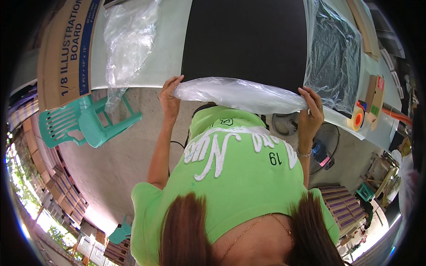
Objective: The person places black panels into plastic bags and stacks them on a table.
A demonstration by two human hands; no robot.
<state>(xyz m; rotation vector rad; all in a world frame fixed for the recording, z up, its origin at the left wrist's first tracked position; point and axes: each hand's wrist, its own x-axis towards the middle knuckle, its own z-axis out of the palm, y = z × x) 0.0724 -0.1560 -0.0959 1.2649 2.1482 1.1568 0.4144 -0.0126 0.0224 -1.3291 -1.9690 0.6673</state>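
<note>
A large black board (244,40) lies on the pale table, its near edge toward me. Along that edge bunches a clear plastic sleeve (239,94), puffed out and hanging slightly over the table's front. My left hand (171,97) pinches the sleeve's left end by the board's near left corner. At the near right corner, my right hand (312,108) grips the other end, thumb hidden and fingers curled over the plastic. Whether either hand also holds the board itself, I cannot tell.
Loose clear plastic (128,40) drapes off the table's left part, beside a cardboard box (64,53). To the right lie a plastic-covered dark stack (333,57), a tape roll (357,119) and a small carton (376,95). Green chairs (108,122) and a fan (326,146) stand below.
</note>
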